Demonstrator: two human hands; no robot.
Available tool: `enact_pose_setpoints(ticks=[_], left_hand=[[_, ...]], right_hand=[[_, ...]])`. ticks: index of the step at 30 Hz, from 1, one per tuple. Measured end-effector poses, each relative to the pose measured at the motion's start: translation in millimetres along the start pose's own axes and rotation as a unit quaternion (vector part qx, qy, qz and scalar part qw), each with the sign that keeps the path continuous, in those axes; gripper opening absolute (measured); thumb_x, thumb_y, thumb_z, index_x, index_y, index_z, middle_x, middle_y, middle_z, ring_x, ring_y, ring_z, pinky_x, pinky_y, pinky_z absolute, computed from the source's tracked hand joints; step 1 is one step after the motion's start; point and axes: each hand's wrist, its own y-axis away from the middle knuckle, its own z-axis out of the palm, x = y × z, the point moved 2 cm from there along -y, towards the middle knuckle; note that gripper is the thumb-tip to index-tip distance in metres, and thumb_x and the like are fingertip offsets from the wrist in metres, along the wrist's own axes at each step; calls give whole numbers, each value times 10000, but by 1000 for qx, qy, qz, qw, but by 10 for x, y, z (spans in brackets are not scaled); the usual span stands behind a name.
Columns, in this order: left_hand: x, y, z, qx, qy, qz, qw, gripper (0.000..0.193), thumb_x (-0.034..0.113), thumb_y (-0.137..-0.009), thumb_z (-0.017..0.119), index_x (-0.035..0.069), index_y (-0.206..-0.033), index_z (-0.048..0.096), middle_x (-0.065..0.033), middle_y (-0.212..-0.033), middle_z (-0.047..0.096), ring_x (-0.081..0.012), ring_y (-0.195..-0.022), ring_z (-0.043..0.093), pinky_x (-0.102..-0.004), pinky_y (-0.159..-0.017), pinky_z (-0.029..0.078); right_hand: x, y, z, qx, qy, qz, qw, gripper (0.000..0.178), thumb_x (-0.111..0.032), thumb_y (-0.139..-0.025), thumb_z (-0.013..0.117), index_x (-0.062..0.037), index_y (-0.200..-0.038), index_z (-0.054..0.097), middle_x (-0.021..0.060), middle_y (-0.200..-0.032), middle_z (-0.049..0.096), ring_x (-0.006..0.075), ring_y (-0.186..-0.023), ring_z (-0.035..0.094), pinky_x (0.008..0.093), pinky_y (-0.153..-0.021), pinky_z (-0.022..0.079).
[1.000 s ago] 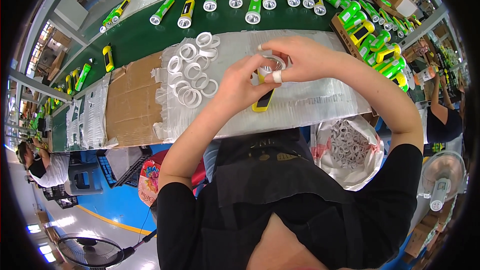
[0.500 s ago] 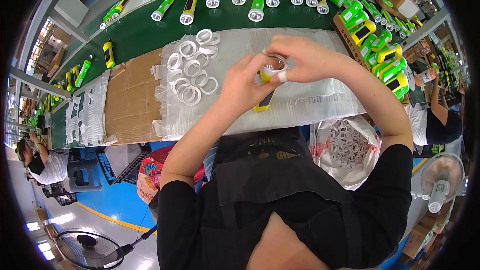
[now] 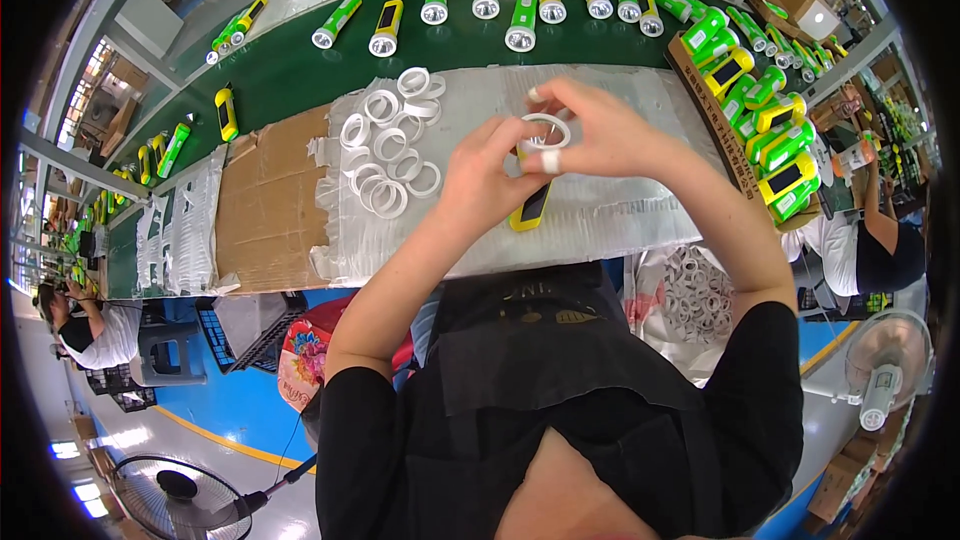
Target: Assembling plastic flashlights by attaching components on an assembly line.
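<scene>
At the left end of the green tabletop (image 3: 120, 258) a green flashlight (image 3: 173, 149) and a yellow flashlight (image 3: 227, 115) lie near its edge, and I make out no white rim on either, so I judge them undone. Next comes bare brown cardboard (image 3: 270, 200), reaching to the near edge, then a plastic-covered sheet (image 3: 450, 240), with a pile of loose white rings (image 3: 388, 144) on its left part, unused. Beyond them, toward the far edge, a spread of flashlights (image 3: 520, 25) with white rims round their lenses looks finished. Right of the pile, my left hand (image 3: 482, 168) is curled narrow, gripping the head of a yellow solar flashlight (image 3: 530, 212), which is over the middle of the sheet, lens up, its tail toward the near edge. A white ring (image 3: 562, 126) is at that head, between my hands; I can't tell whether it's fully seated, so I'd call this one partly done. My right hand (image 3: 592, 135) is curved round the ring's other side, thumb and fingers on it. Below the near edge, a sack (image 3: 645, 315) holds many more rings. At the sheet's right edge, an open carton (image 3: 722, 125) is heaped with flashlights, their rims partly hidden.
</scene>
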Motion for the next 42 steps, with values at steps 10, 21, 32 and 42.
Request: enact_pose_setpoints(ticks=[10, 21, 32, 42], left_hand=[[-57, 127, -190, -21, 113, -8, 993, 460, 42, -736, 770, 57, -1162, 599, -98, -1118, 663, -177, -956, 631, -290, -844, 506], [423, 181, -168, -104, 587, -60, 800, 531, 79, -743, 746, 16, -1221, 523, -143, -974, 632, -219, -840, 659, -351, -759, 531], [151, 135, -149, -82, 439, -201, 872, 661, 111, -745, 734, 4, -1328, 441, -120, -993, 637, -193, -910, 631, -320, -811, 505], [140, 263, -135, -86, 525, -213, 819, 385, 180, -725, 762, 40, -1012, 547, -108, -830, 639, -189, -758, 628, -324, -718, 508]], right_hand=[[266, 386, 1295, 115, -522, 49, 844, 818, -238, -728, 819, -41, -1396, 390, 83, -1260, 536, 195, -1173, 521, 344, -998, 404], [-405, 688, 1109, -376, -752, -94, 534, 292, -77, -693, 704, -37, -912, 516, 61, -634, 513, 166, -544, 530, 285, -490, 421], [-107, 453, 1207, 63, -413, -3, 909, 423, -132, -731, 747, -34, -1110, 590, 57, -965, 651, 175, -877, 634, 319, -785, 499], [-254, 595, 1288, -208, -658, 53, 721, 309, -136, -680, 720, -31, -920, 556, 69, -757, 584, 160, -616, 593, 272, -546, 475]])
